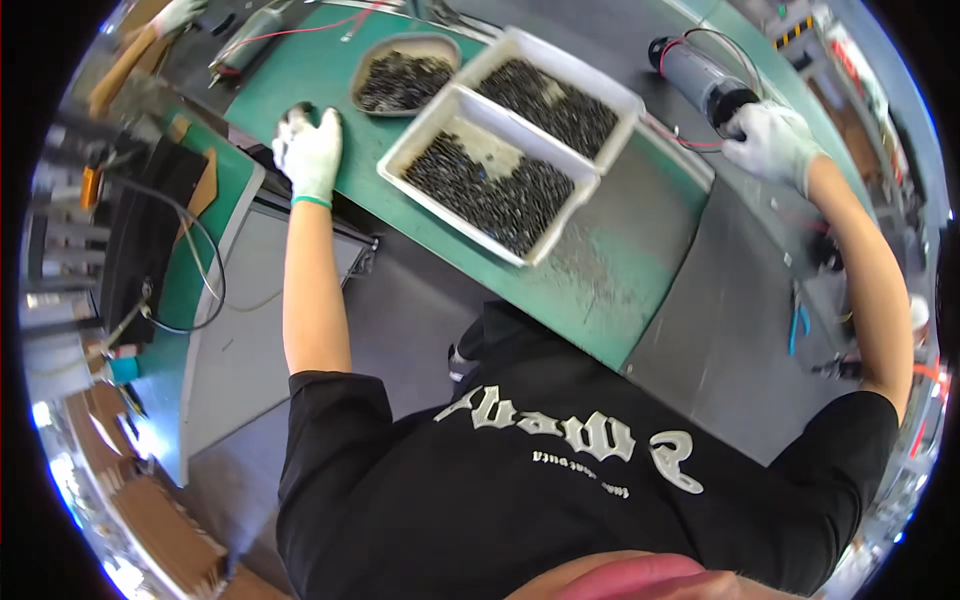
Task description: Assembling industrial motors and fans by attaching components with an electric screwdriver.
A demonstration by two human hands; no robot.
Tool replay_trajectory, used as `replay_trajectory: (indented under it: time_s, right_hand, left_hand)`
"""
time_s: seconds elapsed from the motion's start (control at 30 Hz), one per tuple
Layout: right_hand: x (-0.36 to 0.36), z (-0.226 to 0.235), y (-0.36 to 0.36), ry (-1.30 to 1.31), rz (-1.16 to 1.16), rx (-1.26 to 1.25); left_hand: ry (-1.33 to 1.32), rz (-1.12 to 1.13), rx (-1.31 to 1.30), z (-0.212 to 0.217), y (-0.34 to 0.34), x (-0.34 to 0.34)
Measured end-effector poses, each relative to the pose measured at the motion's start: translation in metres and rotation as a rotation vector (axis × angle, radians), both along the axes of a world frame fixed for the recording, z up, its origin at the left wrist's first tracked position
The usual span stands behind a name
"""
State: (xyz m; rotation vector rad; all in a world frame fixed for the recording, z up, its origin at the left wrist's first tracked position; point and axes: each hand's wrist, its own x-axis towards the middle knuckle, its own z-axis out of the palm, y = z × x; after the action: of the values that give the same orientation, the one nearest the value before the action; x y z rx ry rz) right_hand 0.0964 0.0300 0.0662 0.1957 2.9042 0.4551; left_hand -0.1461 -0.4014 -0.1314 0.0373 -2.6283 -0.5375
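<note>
My left hand (308,152), in a white glove with dark fingertips, rests at the near left edge of the green tabletop (385,195). Its fingers are apart and nothing shows in them. At the right, my gloved right hand (775,145) is closed around the black end of a silver metal cylinder (692,76) with wires, which looks like a motor. Between my hands stand two white plastic bins, the near bin (455,215) and the far bin (545,105), both holding many small dark parts. A smaller rounded tray (405,75) of similar parts sits beyond them.
A co-worker's gloved hand (178,14) is at the upper left, near another silver cylinder (248,40) with a red wire. Blue-handled pliers (798,320) lie at the right. Cardboard boxes (165,525) stand at the lower left. A black cable (215,260) loops off the left bench.
</note>
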Motion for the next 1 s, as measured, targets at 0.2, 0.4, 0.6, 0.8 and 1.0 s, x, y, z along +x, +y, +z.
replay_trajectory:
  time_s: [0.2, 0.4, 0.6, 0.8, 1.0]
  right_hand:
    - [0.157, -0.057, -0.035, 0.226, -0.034, -0.159]
    - [0.203, -0.097, -0.072, 0.324, -0.414, -0.354]
    - [0.199, -0.122, -0.085, 0.495, -0.518, -0.64]
    - [0.197, -0.114, -0.068, 0.282, -0.554, -1.04]
    - [0.303, -0.057, -0.002, 0.865, -0.606, -1.166]
  left_hand:
    - [-0.013, -0.287, 0.1, 0.069, 0.0, 0.037]
    - [-0.082, -0.9, -0.178, 0.122, 0.154, 0.106]
    - [0.0, -0.909, -0.535, 0.063, 0.229, 0.059]
    - [-0.099, -0.936, -0.523, 0.053, 0.256, 0.047]
    - [-0.122, -0.908, -0.421, 0.048, 0.234, 0.033]
